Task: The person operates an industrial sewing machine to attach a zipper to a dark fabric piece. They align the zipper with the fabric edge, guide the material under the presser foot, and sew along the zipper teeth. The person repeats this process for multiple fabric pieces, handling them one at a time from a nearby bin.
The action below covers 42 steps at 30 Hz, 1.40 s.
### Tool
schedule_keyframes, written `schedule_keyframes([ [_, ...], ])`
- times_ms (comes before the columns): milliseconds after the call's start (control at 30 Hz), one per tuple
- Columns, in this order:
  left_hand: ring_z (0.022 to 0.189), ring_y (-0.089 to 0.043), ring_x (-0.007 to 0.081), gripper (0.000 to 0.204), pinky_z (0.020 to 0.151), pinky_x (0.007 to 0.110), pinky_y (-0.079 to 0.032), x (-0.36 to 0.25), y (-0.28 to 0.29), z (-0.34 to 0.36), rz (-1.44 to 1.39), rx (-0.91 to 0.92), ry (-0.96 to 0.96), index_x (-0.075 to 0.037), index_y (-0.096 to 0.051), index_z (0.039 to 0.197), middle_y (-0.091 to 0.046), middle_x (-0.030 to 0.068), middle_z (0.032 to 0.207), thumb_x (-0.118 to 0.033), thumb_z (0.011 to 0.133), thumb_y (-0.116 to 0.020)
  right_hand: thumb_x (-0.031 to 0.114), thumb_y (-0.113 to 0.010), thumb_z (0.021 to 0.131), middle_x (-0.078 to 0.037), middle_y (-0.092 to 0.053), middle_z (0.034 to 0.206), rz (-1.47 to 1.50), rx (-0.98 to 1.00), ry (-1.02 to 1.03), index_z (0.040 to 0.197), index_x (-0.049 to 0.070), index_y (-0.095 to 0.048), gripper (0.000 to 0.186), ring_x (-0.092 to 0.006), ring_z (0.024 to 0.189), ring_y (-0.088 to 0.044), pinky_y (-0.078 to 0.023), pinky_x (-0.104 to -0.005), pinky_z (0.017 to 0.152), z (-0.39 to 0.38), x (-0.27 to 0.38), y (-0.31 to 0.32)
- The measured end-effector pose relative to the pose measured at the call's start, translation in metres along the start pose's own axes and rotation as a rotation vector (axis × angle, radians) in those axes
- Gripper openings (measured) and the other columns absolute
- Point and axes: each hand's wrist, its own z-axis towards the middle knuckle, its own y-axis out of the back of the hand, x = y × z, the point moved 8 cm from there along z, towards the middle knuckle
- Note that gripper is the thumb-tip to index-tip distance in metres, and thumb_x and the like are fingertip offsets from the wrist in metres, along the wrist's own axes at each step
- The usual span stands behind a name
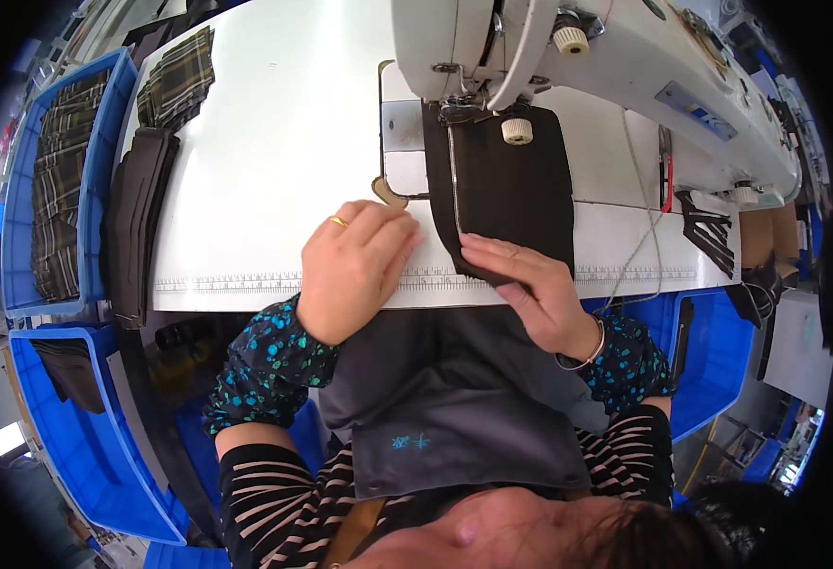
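Note:
A dark brown fabric panel [516,190] lies under the needle area of a white sewing machine [459,57]. A narrow pale line [454,180] runs lengthwise near its left edge. My right hand [535,284] lies with fingers stretched flat over the panel's near end, its thumb by the near edge. To the left of the panel, my left hand [355,266] is over the white table, apart from the cloth. Its fingers are bent and pressed together; whatever they hold, if anything, is hidden. A tan curved piece [389,192] is just beyond its fingertips.
A printed ruler strip [236,283] follows the table's near edge. At left are stacked dark pieces [139,223], plaid pieces [177,81] and a blue bin [118,104]. Red-handled snips [666,180] and dark strips [708,232] are at right. A blue bin [720,370] stands below.

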Motion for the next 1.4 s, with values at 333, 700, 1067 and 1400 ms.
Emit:
schedule_keyframes([
  [333, 0.097, -0.073, 0.0241, 0.024, 0.077, 0.035, -0.060, -0.040, -0.002, -0.015, -0.141, -0.180, -0.218, -0.006, -0.075, 0.101, -0.075, 0.0057, 0.102, -0.008, 0.079, -0.083, 0.016, -0.054, 0.109, -0.019, -0.067, 0.144, 0.088, -0.035, -0.029, 0.137, -0.003, -0.068, 0.036, -0.0338, 0.140, -0.059, -0.044, -0.0414, 0.119, 0.003, -0.002, 0.002],
  [700, 0.102, -0.070, 0.0212, 0.031, 0.079, 0.033, -0.059, -0.043, -0.015, -0.023, -0.038, -0.178, -0.314, -0.006, -0.073, 0.108, -0.072, 0.0050, 0.105, -0.014, 0.079, -0.071, 0.013, -0.058, 0.105, -0.018, -0.065, 0.146, 0.006, -0.017, 0.019, 0.139, -0.001, -0.066, 0.037, -0.0354, 0.140, -0.058, -0.044, -0.0432, 0.119, 0.003, 0.000, -0.003],
  [1067, 0.101, -0.071, 0.0229, 0.031, 0.083, 0.035, -0.060, -0.039, -0.022, -0.030, -0.121, -0.097, -0.300, -0.003, -0.072, 0.110, -0.072, 0.0087, 0.103, -0.013, 0.081, -0.071, 0.013, -0.065, 0.099, -0.019, -0.063, 0.148, -0.196, 0.025, 0.085, 0.144, 0.002, -0.062, 0.046, -0.0371, 0.141, -0.057, -0.044, -0.0475, 0.119, 0.004, 0.003, -0.011],
  [1400, 0.093, -0.070, 0.0208, 0.035, 0.078, 0.033, -0.060, -0.038, -0.017, -0.029, -0.169, -0.112, -0.257, -0.001, -0.073, 0.110, -0.071, 0.0075, 0.111, -0.010, 0.077, -0.071, 0.025, -0.053, 0.108, -0.020, -0.063, 0.148, -0.129, 0.019, 0.052, 0.143, -0.001, -0.063, 0.045, -0.0376, 0.141, -0.057, -0.041, -0.0468, 0.121, 0.000, -0.001, -0.006],
])
